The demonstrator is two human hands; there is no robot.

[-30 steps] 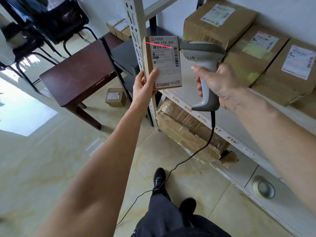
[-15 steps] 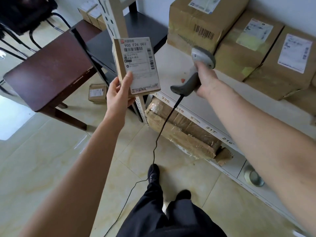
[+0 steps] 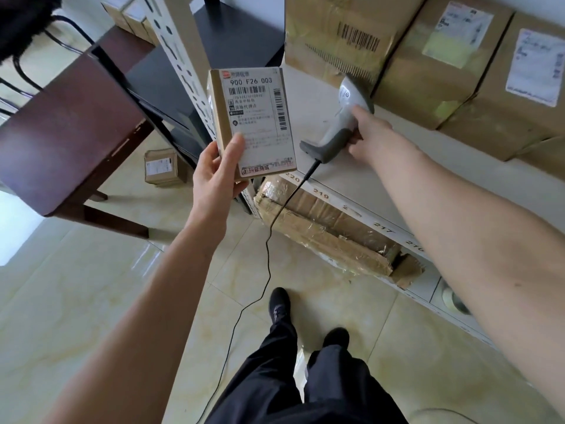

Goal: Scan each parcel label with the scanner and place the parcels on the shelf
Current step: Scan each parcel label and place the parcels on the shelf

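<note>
My left hand [image 3: 217,174] grips a small brown parcel [image 3: 253,123] upright by its lower left corner, thumb on the white label that faces me. My right hand [image 3: 368,137] holds the grey corded scanner [image 3: 342,117] by its handle, low over the white shelf board [image 3: 382,172], with the scanner's head lying toward the boxes at the back. No red scan line shows on the label. Three larger labelled cardboard parcels [image 3: 452,65] stand along the back of that shelf.
A taped long parcel [image 3: 324,231] lies under the shelf on the lower level, beside a tape roll [image 3: 455,301]. A dark wooden table [image 3: 70,130] stands left, with a small parcel [image 3: 162,166] on the floor below it. The scanner cable [image 3: 269,264] trails across the tiles past my feet.
My right hand swung the scanner away from the label and down onto the shelf board. The red scan line has gone. My left hand lowered the parcel a little.
</note>
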